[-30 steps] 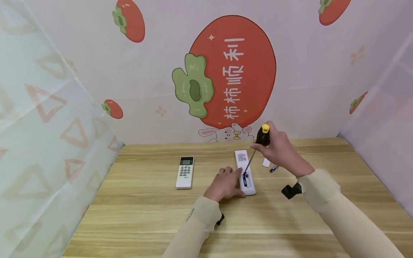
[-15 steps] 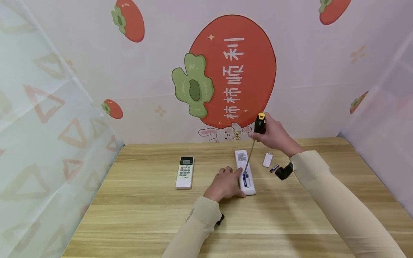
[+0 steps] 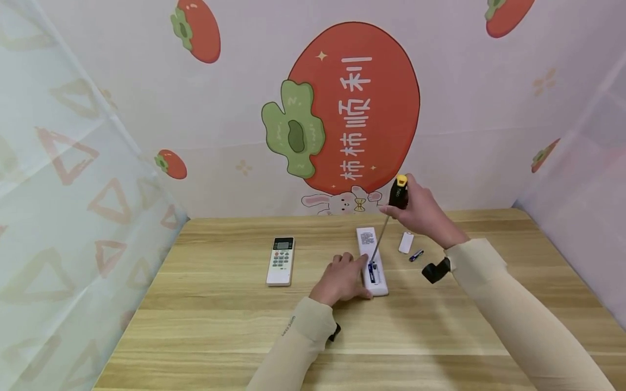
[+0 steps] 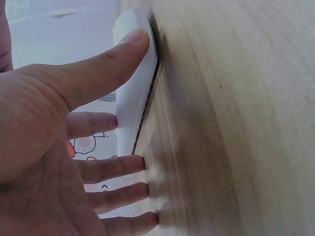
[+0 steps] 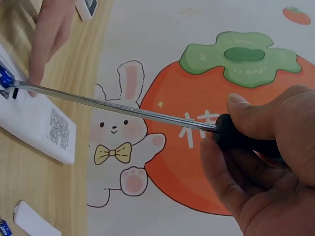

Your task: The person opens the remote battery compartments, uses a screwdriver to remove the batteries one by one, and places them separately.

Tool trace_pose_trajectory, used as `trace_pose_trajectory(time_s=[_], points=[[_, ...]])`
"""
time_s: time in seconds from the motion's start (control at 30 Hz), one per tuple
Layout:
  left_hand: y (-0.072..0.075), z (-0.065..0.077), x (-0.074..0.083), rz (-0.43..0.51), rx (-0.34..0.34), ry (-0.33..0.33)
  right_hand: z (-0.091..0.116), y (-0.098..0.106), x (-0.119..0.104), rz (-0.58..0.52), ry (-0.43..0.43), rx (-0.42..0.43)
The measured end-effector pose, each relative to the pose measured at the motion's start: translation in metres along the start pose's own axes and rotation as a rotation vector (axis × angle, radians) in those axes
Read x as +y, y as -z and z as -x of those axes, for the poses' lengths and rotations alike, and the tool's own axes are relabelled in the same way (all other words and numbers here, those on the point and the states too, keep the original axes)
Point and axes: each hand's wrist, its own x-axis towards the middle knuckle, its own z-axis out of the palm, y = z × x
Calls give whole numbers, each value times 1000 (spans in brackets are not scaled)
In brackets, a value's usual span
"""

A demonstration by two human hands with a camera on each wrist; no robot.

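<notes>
A white remote control (image 3: 367,247) lies back up on the table, its battery compartment uncovered and a blue battery (image 3: 373,273) inside. My left hand (image 3: 342,278) steadies it: in the left wrist view the thumb (image 4: 108,69) presses near its end and the index finger touches its side. The other fingers, fairly straight, rest on the table. My right hand (image 3: 424,214) grips the black and yellow handle of a screwdriver (image 3: 380,239). Its long metal shaft (image 5: 123,108) slants down, and the tip is at the battery's end in the compartment.
A second remote control (image 3: 281,262) lies face up to the left. Right of the opened remote are a small white battery cover (image 3: 405,243) and a loose battery (image 3: 416,256). Behind the wooden table (image 3: 220,326) hangs a printed backdrop (image 3: 220,108).
My right hand moved up and left with the screwdriver, then slightly back right and down, uncovering the white battery cover to view. The screwdriver tip stayed in the compartment. The left hand kept its place.
</notes>
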Motion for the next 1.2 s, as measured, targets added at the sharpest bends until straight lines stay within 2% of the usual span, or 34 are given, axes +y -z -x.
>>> trace_pose_trajectory(time_s=[0.17, 0.53, 0.87, 1.07, 1.2], points=[[1, 0, 1, 0, 1, 1, 16, -1, -3, 15, 34, 44], [2, 1, 1, 0, -15, 4, 48, -13, -8, 26, 209, 174], [2, 2, 1, -16, -16, 11, 72, -28, -7, -44, 354, 236], [2, 1, 2, -3, -15, 18, 74, -30, -2, -52, 385, 271], [2, 1, 3, 4, -13, 17, 75, -28, 5, -61, 352, 290]])
